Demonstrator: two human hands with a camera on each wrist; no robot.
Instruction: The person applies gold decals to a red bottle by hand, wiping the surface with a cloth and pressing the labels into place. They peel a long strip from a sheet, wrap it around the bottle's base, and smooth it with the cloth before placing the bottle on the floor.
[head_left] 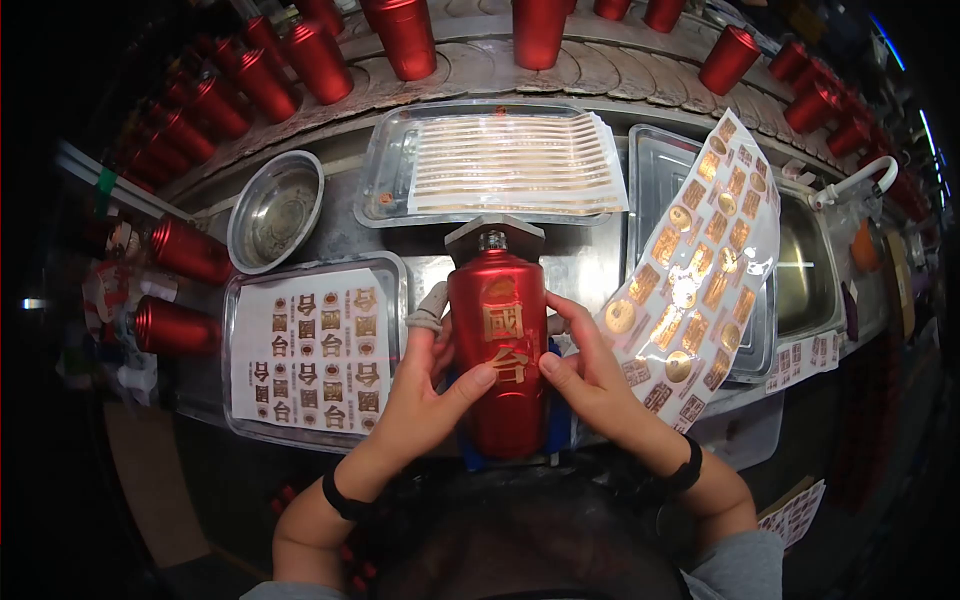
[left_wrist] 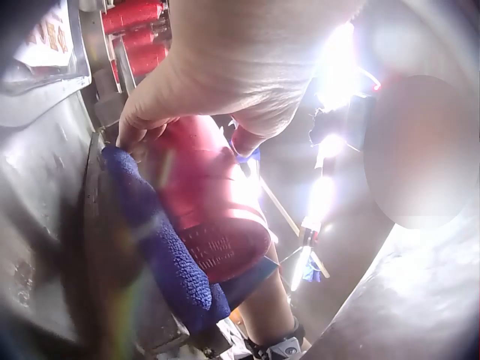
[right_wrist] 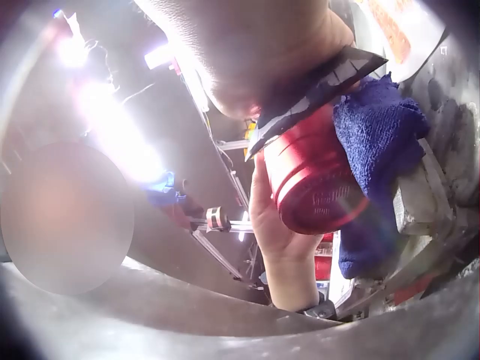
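At the centre of the frame a red bottle (head_left: 497, 400) lies neck-up in the picture, its side with gold characters facing the head camera; its base end sits by a blue cloth (left_wrist: 169, 262); both hands grip it at the sides. The left hand (head_left: 425, 400) has its fingers bent round the left flank, one in a pale cover, with its thumb on the front beside the lower character; the right hand (head_left: 595, 390) is curved partway closed along the right flank, its thumb on the front edge — whether it also pinches the dark patterned piece (right_wrist: 315, 97) seen in the right wrist view, I cannot tell.

At left centre a tray (head_left: 232, 400) bears a sheet of characters (head_left: 310, 350), its right rim near the left forearm; at right centre a sheet of gold stickers (head_left: 695, 270) slants over another tray (head_left: 645, 160), its lower tip close to the right wrist. Farther, a metal bowl (head_left: 275, 213) stands upper left, near the left tray's far rim; a long tray (head_left: 385, 190) with strips (head_left: 515, 165) spans upper centre, just beyond a metal bracket (head_left: 495, 235) at the bottle's neck; bare bench (head_left: 430, 275) shows on either side of that bracket — narrow gaps; a sink (head_left: 805, 270) lies far right; other red bottles (head_left: 540, 35) line the top edge.
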